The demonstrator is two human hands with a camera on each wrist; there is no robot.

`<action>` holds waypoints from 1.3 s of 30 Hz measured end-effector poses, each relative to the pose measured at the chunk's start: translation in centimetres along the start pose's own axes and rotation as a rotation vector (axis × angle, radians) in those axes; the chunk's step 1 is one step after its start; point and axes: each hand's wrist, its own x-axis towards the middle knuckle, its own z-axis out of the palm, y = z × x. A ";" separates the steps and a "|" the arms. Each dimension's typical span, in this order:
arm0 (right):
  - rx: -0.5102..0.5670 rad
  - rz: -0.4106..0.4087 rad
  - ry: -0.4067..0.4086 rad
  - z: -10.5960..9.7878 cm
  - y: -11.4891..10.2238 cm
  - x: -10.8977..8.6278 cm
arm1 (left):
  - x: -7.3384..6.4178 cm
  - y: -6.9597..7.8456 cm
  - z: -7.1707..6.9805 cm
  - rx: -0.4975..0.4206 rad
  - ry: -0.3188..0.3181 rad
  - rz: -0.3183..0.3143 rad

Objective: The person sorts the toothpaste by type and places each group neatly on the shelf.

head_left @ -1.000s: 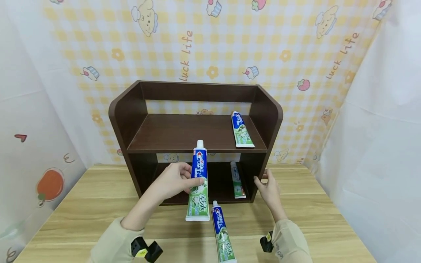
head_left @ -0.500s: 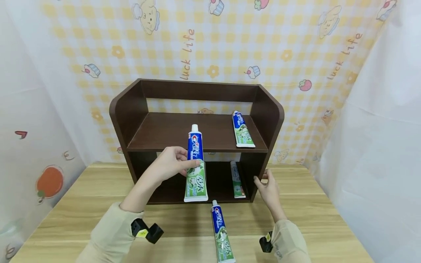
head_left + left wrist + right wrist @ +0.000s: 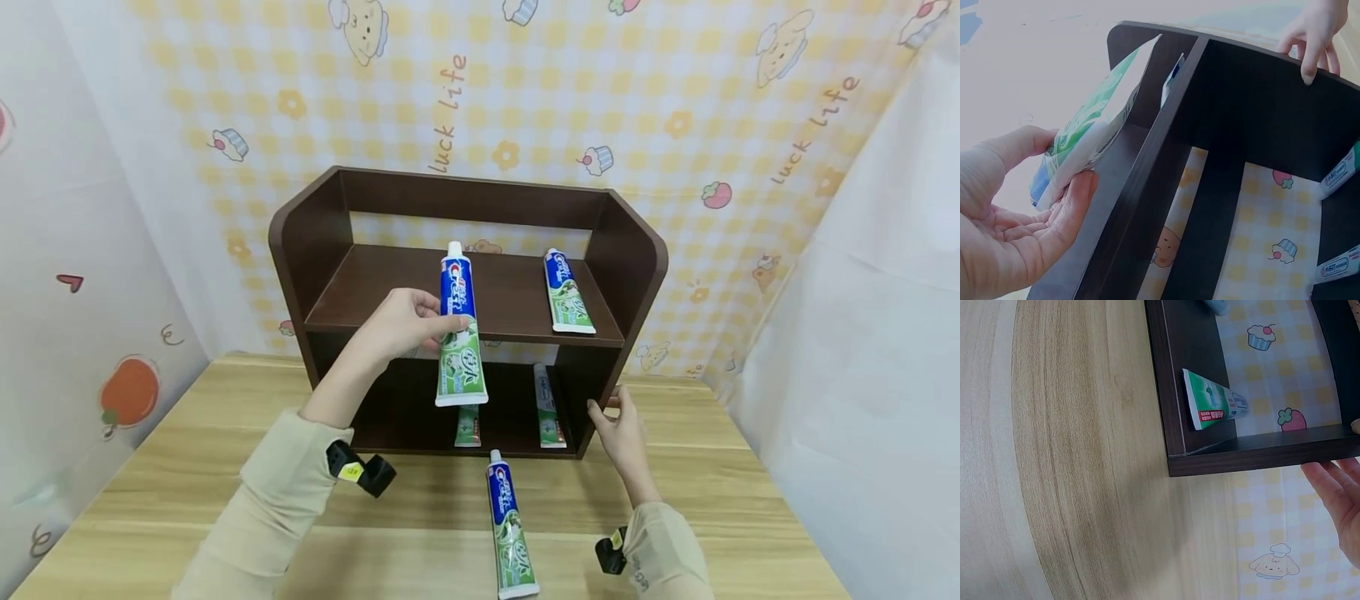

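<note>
My left hand (image 3: 408,323) pinches a blue and green toothpaste tube (image 3: 460,362) between thumb and fingers, cap up, in front of the upper shelf. In the left wrist view, that tube is seen from its side, tilted. My right hand (image 3: 621,429) grips the front edge of the right side panel of the dark brown two-tier shelf (image 3: 375,287). One similar tube (image 3: 567,292) lies at the right of the upper tier. On the lower tier are a tube (image 3: 550,408) at the right and another tube (image 3: 468,427) near the middle, partly hidden by the held one.
Another blue and green toothpaste tube (image 3: 510,533) lies on the wooden table (image 3: 420,533) in front of the shelf. A patterned yellow checked cloth (image 3: 510,108) hangs behind, and pale cloths hang at both sides.
My left hand has lifted the toothpaste tube from in front of the lower tier up to the upper tier. The tube in the lower middle has come into sight. My right hand stays on the shelf.
</note>
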 end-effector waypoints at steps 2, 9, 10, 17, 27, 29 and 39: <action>-0.003 0.002 0.002 -0.1 0.0 0.1 | 0.3 0.3 -0.1 0.009 0.006 -0.002; -0.001 -0.008 0.005 -0.7 0.0 0.5 | 1.5 1.4 -0.6 0.030 0.022 -0.009; 0.002 -0.010 0.007 -0.8 0.0 0.5 | 1.7 1.6 -0.6 0.030 0.024 -0.012; -0.001 -0.016 -0.010 -1.0 0.1 0.5 | 3.0 2.1 -0.9 0.039 0.048 -0.057; -0.005 -0.020 0.026 -0.5 0.5 0.4 | 4.9 2.9 -1.1 0.070 0.052 -0.071; -0.005 -0.021 0.026 -0.4 0.6 0.4 | 5.3 3.1 -1.1 0.086 0.051 -0.081; -0.001 -0.012 0.007 0.0 0.3 0.1 | 7.0 3.1 -0.7 0.119 0.055 -0.136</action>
